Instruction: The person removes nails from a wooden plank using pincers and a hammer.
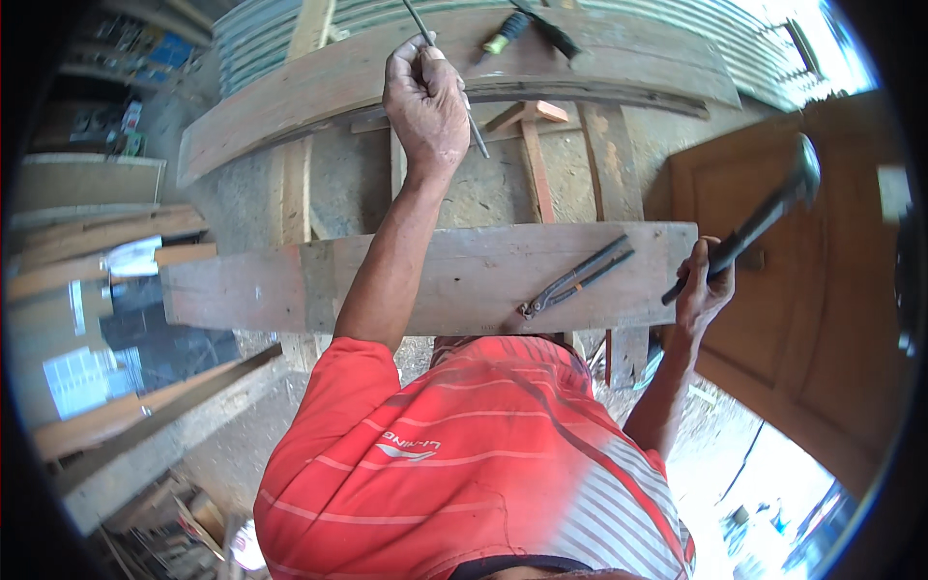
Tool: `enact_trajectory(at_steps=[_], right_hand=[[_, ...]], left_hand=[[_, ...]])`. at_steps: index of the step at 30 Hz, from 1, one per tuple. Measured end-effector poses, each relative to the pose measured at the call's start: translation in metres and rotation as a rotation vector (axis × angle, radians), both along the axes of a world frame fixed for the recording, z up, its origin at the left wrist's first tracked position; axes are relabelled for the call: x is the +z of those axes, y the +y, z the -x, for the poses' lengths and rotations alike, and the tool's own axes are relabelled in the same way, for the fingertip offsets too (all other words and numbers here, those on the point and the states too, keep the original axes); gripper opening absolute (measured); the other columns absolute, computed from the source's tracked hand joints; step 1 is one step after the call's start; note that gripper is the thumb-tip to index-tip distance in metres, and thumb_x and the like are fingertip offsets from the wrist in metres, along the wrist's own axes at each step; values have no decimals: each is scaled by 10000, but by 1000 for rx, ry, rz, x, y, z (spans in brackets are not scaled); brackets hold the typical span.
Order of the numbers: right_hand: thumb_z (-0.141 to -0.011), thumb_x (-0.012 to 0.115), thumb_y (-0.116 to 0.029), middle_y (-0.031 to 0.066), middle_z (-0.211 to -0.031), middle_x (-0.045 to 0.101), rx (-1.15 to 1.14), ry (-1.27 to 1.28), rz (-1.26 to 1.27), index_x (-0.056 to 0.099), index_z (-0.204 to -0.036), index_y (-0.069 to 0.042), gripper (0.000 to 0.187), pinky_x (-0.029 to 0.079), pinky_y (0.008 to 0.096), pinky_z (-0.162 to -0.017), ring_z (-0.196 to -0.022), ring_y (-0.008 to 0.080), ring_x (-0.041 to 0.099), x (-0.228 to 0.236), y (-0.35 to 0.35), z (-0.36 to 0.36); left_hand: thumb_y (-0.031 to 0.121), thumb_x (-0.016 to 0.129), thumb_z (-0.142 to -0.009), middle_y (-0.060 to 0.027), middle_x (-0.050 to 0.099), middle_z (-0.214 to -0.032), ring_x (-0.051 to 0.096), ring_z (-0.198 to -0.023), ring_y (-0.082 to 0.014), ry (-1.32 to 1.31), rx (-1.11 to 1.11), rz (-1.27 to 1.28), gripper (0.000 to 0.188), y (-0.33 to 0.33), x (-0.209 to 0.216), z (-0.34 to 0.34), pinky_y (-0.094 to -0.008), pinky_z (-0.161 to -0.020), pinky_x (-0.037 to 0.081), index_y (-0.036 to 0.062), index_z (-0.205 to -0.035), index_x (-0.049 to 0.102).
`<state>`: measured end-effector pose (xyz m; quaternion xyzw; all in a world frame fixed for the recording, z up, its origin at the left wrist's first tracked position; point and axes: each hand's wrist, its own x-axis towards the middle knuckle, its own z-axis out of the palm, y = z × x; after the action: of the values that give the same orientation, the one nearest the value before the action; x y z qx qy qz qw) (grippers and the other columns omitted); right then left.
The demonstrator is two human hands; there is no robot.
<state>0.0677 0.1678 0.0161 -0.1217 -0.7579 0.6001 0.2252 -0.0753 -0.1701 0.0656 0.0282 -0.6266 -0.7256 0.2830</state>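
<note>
Basically, L hand point(428, 108) clenched round thin grey rod point(478, 135), R hand point(707, 287) gripping hammer point(759, 223), pliers point(572, 282) lying diag. on nr plank point(464, 266), yellow-black tool point(504, 35) on far plank point(300, 106)

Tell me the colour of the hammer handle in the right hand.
The hammer handle is black or nearly so, seen in the head view.

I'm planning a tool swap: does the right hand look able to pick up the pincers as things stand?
Probably not: the right hand holds a hammer. Otherwise the way looks free, as the pincers lie uncovered on the near plank, close by.
</note>
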Motion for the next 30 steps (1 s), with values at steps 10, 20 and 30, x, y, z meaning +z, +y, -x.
enact_trajectory(at_steps=[10,20,30], right_hand=[[-978,713,-226,-15,-599,509,-578,48,91,621,-975,-20,225,394,223,-449,-483,58,479,-4,72,-144],[-936,765,-240,-46,-588,520,-781,-149,82,678,-964,-42,218,345,211,-442,-475,27,457,-31,119,-225],[-926,775,-277,-34,-600,541,-745,-307,165,687,-980,-38,260,343,218,-457,-490,40,475,-41,140,-248]], left_hand=[[90,652,-994,-64,667,-1059,695,-893,-162,-167,-770,-131,327,159,-44,-45,-261,-680,609,59,-1287,509],[119,586,-1044,-29,695,-1001,690,-937,-116,-56,-1221,281,121,302,-116,-119,-288,-859,580,52,-1141,613],[109,594,-1038,-14,667,-1017,689,-954,-120,-44,-1205,363,125,306,-124,-124,-285,-831,575,59,-1153,595]])
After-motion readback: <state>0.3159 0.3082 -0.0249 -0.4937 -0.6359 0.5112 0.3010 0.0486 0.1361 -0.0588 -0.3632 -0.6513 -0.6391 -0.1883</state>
